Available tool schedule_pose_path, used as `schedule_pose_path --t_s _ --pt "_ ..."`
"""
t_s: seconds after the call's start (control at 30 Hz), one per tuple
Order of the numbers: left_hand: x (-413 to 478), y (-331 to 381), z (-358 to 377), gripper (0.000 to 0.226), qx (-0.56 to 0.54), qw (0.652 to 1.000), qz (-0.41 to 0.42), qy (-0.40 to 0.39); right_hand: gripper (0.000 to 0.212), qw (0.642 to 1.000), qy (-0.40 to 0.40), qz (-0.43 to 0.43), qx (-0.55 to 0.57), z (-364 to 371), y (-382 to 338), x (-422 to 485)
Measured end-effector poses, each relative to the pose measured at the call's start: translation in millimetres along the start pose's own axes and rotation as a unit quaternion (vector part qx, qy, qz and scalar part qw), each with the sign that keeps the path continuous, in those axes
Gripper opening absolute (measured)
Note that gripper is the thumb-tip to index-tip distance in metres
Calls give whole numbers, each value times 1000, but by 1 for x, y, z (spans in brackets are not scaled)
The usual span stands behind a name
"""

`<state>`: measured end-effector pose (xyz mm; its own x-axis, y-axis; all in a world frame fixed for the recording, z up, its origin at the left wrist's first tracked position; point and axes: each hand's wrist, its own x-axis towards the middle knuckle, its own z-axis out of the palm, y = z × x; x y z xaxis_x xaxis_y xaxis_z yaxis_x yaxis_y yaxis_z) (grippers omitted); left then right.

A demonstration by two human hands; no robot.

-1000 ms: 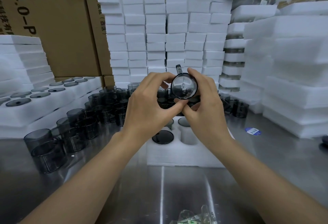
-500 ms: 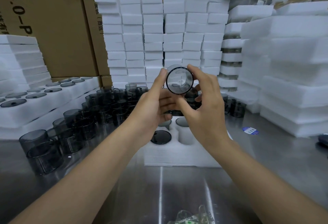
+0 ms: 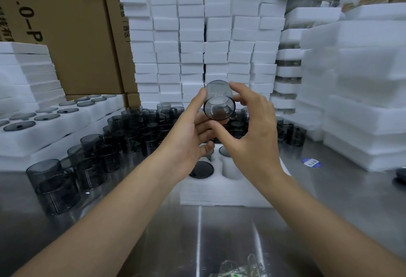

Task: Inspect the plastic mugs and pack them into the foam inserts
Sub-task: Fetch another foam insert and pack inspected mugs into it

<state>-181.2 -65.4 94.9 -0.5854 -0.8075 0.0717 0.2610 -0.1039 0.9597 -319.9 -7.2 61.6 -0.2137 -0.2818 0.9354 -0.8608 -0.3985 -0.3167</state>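
A smoky translucent plastic mug [image 3: 218, 101] is held up at chest height, its open mouth tilted toward me. My left hand [image 3: 191, 140] holds it between thumb and fingers on its left and under side. My right hand [image 3: 250, 129] touches its right side with spread, lightly bent fingers. Below them a white foam insert [image 3: 222, 191] lies on the steel table, with one dark mug [image 3: 201, 169] seated in a pocket and an empty pocket [image 3: 230, 167] beside it. Several loose mugs [image 3: 123, 136] crowd the table to the left and behind.
Filled foam inserts [image 3: 46, 127] lie stacked at left, tall piles of white foam blocks [image 3: 197, 46] stand behind, and more foam sheets [image 3: 362, 101] rise at right. Cardboard boxes [image 3: 72, 26] back them. A blue label [image 3: 310, 162] and a crumpled bag [image 3: 239, 270] lie on the table.
The mug has been turned in my hands from showing its round end to lying more side-on. My right fingers have loosened from around it.
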Motion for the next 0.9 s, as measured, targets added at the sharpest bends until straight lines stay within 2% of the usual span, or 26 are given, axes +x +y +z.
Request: schedule_pose_path --t_s 0.17,0.23,0.33,0.57,0.63,0.8,0.9 --pt "-3 -3 -2 40 38 998 44 -19 69 996 6 64 55 -2 -4 0" --pt "-4 -1 -3 46 53 996 67 -25 70 987 -4 116 108 -2 -7 1" --pt "-5 1 -3 53 39 994 96 -20 66 977 -9 149 155 -3 -10 1" --pt "-5 2 -4 54 40 993 109 -7 40 937 -9 222 270 -4 -13 3" --pt "-5 2 -5 53 47 993 111 -9 36 933 -15 226 281 -4 -15 4" --pt "-5 2 -4 54 50 992 117 -4 46 938 -35 228 259 -4 -18 3" --pt "-3 1 -5 46 61 990 128 6 44 938 -31 237 252 -2 -16 1"
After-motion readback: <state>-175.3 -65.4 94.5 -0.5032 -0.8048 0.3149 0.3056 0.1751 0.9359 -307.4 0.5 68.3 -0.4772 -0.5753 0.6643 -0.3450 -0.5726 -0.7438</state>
